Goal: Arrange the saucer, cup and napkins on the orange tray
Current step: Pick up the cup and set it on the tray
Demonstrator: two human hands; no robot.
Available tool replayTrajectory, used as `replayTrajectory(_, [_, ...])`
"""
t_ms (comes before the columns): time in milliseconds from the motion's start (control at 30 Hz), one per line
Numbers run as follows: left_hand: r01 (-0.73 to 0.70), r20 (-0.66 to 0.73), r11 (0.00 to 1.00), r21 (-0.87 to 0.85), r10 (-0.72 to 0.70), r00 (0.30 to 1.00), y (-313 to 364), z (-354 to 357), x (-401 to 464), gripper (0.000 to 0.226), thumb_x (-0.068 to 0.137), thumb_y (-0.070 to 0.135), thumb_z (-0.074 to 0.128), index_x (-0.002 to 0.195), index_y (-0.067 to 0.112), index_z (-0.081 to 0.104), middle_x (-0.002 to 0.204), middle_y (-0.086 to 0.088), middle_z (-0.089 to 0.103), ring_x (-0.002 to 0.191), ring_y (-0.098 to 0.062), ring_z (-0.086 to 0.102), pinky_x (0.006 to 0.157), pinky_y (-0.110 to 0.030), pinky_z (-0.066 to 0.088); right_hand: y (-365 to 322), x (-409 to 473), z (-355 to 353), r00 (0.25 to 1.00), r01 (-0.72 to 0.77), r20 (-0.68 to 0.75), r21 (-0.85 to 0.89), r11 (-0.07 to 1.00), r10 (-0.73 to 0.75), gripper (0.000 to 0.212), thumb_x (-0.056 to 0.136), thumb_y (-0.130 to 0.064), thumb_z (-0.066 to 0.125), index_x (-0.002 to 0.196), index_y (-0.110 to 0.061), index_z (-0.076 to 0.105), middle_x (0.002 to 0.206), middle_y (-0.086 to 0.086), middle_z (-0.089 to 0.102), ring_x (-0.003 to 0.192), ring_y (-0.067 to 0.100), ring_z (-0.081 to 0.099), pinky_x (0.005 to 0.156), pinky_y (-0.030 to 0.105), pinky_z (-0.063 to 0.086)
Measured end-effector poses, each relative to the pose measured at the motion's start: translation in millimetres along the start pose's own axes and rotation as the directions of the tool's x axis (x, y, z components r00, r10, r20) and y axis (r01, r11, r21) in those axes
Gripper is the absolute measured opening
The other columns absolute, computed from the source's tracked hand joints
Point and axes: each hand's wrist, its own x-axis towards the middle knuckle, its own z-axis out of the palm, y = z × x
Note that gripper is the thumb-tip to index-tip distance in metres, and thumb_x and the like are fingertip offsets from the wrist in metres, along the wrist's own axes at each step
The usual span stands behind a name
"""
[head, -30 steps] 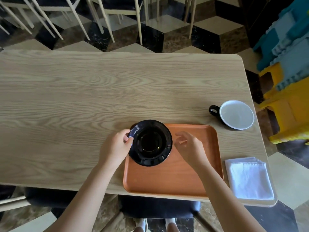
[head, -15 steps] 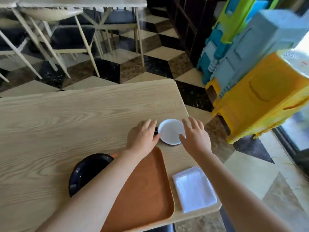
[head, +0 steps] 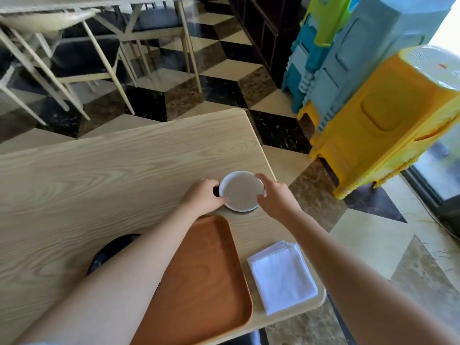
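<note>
A black cup (head: pixel 241 191) with a white inside stands on the table beyond the orange tray (head: pixel 204 277). My left hand (head: pixel 202 196) holds its left side by the handle, and my right hand (head: pixel 275 195) touches its right rim. The black saucer (head: pixel 109 250) lies at the tray's left end, mostly hidden behind my left forearm. A stack of white napkins (head: pixel 282 272) rests on the table right of the tray.
The wooden table (head: pixel 87 175) ends just right of the cup and napkins. Stacked yellow stools (head: pixel 388 125) and blue stools (head: pixel 348 46) stand on the floor at the right. Chairs (head: pixel 82 58) stand behind the table.
Both hands left the saucer on the tray and moved right to the cup. Since half a second ago they have closed in on the cup's two sides. My head turned right.
</note>
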Motion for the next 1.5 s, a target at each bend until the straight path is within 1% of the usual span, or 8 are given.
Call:
replayTrajectory(167, [0.099,0.025,0.929,-0.356,-0.096,0.995,-5,4,-12,0.009,0.078,0.008,0.065,0.085,0.003,0.063,0.08,-0.007,0.059,0.069,-0.024,0.064,0.07,-0.037,0.059,-6,-10,4,0.996,-0.076,-0.03,0.221,0.972,0.085,0.057,0.081,0.001,0.046,0.131,-0.025,0.046,0.117,0.015,0.062,0.078,0.03,0.068,0.068,0.043,0.06])
replayTrajectory(400, [0.124,-0.068,0.745,-0.656,-0.222,0.973,-27,-8,-57,0.025,0.083,0.003,0.062,0.107,0.003,0.064,0.099,-0.014,0.065,0.073,-0.02,0.069,0.059,-0.019,0.058,-31,-27,9,0.998,0.012,-0.064,0.259,0.966,0.005,0.055,0.081,-0.001,0.047,0.125,-0.034,0.052,0.113,0.012,0.064,0.088,0.031,0.067,0.071,0.041,0.06])
replayTrajectory(500, [0.113,-0.134,0.728,-0.676,-0.272,0.953,-43,-16,-78,0.027,0.081,0.006,0.065,0.108,0.009,0.065,0.103,-0.01,0.067,0.078,-0.027,0.071,0.07,-0.029,0.059,-46,-37,16,1.0,0.022,-0.017,0.287,0.958,-0.018,0.055,0.081,-0.001,0.046,0.123,-0.036,0.053,0.107,0.005,0.063,0.075,0.024,0.069,0.059,0.025,0.059])
replayTrajectory(700, [0.162,-0.101,0.717,-0.678,-0.309,0.946,-71,-11,-114,0.02,0.082,0.007,0.064,0.098,0.019,0.068,0.08,0.001,0.069,0.068,-0.012,0.071,0.062,-0.017,0.057,-57,-53,47,0.994,-0.025,0.106,0.323,0.946,-0.01,0.056,0.077,0.002,0.044,0.119,-0.033,0.058,0.099,0.004,0.064,0.065,0.027,0.07,0.066,0.034,0.06])
replayTrajectory(833, [0.172,-0.083,0.711,-0.681,-0.309,0.948,-81,-4,-123,0.019,0.082,0.006,0.063,0.091,0.02,0.072,0.069,0.007,0.07,0.067,-0.009,0.071,0.065,-0.021,0.057,-54,-59,62,0.99,-0.031,0.138,0.293,0.956,-0.01,0.058,0.074,0.0,0.046,0.118,-0.035,0.057,0.089,-0.001,0.064,0.074,0.031,0.069,0.078,0.045,0.057])
replayTrajectory(1133, [0.172,-0.095,0.711,-0.682,-0.319,0.943,-83,3,-118,0.019,0.082,0.008,0.061,0.095,0.019,0.071,0.066,0.014,0.07,0.069,-0.01,0.072,0.063,-0.021,0.056,-49,-53,62,0.987,-0.041,0.158,0.275,0.961,-0.004,0.058,0.077,0.001,0.043,0.121,-0.034,0.055,0.096,-0.002,0.062,0.063,0.026,0.07,0.072,0.039,0.059])
replayTrajectory(1267, [0.186,-0.084,0.704,-0.686,-0.33,0.94,-86,1,-112,0.019,0.082,0.009,0.063,0.099,0.015,0.069,0.079,0.003,0.07,0.067,-0.009,0.071,0.061,-0.017,0.056,-47,-49,60,0.983,-0.044,0.184,0.286,0.957,-0.01,0.056,0.08,-0.001,0.045,0.121,-0.037,0.054,0.095,-0.005,0.061,0.06,0.025,0.07,0.069,0.039,0.06])
replayTrajectory(1500, [0.203,-0.023,0.654,-0.729,-0.32,0.947,-88,-3,-112,0.022,0.083,0.011,0.064,0.104,0.016,0.066,0.082,-0.001,0.07,0.072,-0.011,0.071,0.073,-0.025,0.057,-44,-46,54,0.972,-0.066,0.233,0.344,0.937,-0.017,0.052,0.08,-0.003,0.051,0.117,-0.039,0.057,0.092,-0.009,0.059,0.074,0.026,0.069,0.064,0.038,0.062])
